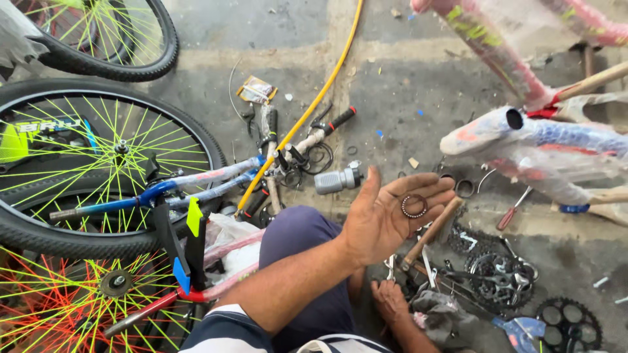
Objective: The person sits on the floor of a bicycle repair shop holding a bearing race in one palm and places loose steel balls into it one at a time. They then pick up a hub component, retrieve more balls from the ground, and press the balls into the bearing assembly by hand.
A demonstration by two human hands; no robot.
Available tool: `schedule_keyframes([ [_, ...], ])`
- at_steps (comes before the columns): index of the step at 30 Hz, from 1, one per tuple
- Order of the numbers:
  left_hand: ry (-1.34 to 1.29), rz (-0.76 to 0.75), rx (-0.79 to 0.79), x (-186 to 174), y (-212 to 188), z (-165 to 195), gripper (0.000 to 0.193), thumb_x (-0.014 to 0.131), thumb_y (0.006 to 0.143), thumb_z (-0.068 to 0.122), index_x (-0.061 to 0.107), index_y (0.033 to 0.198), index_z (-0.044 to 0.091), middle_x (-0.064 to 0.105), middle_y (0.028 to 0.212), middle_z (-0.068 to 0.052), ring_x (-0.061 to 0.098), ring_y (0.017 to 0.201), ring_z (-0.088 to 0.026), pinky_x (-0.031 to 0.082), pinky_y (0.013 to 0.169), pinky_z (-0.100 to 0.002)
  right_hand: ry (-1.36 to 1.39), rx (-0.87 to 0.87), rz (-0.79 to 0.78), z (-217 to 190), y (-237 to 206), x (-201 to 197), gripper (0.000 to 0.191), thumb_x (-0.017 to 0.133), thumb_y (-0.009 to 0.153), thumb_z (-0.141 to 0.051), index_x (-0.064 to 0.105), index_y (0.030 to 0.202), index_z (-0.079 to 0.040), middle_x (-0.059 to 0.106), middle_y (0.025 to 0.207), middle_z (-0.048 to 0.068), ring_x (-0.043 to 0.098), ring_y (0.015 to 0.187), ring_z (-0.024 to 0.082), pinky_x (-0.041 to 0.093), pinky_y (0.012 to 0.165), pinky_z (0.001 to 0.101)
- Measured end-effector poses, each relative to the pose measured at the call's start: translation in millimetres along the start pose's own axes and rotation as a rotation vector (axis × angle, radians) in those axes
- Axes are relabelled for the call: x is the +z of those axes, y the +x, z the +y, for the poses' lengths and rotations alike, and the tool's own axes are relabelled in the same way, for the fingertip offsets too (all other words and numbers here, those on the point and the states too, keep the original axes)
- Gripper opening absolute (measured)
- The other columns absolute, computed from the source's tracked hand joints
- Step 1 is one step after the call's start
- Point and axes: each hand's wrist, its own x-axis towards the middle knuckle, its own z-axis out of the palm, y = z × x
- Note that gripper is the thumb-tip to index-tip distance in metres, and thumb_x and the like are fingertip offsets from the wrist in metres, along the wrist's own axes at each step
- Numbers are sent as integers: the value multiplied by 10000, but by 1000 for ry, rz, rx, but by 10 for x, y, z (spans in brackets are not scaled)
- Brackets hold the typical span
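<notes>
One small round metal bearing ring [413, 206] cupped in open left hand [387, 216]; right hand [388, 299] rested open among tools on concrete floor [392, 85].

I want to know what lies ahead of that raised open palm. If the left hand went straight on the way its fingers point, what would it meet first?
The left hand, palm up with a small bearing ring on it, points up-right. Probably first the plastic-wrapped bicycle frame's open tube end; depth is unclear, so it may pass above the dark rings on the floor.
</notes>
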Motion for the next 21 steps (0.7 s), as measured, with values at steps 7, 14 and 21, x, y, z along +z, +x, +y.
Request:
schedule_keyframes([
  [7, -21, -3, 19, -4, 39, 20, 955, 292, 1038, 760, 457, 1492, -64, 456, 1574, -264, 445, 1489, -359, 386, 1237, -431, -5, 7, -31, 34, 129, -152, 196, 594, 817, -249, 624, 994, -171, 620, 782, 67, 641, 714, 251, 511, 567, 394],
  [14, -23, 7, 15, 10, 104, 6, 950, 303, 1032, 765, 468, 1470, -62, 458, 1564, -273, 439, 1490, -364, 404, 1234, -427, 10, 17, -46, 90, 216, -298, 251, 613, 800, -275, 617, 1023, -160, 637, 803, 78, 657, 699, 265, 531, 570, 414],
  [21, -15, 8, 3, -11, 142, -34, 953, 302, 1035, 760, 456, 1481, -68, 453, 1569, -273, 439, 1489, -356, 400, 1230, -422, 44, 51, -70, 111, 184, -333, 310, 632, 783, -301, 610, 1053, -150, 654, 823, 89, 672, 683, 279, 550, 574, 434],
])
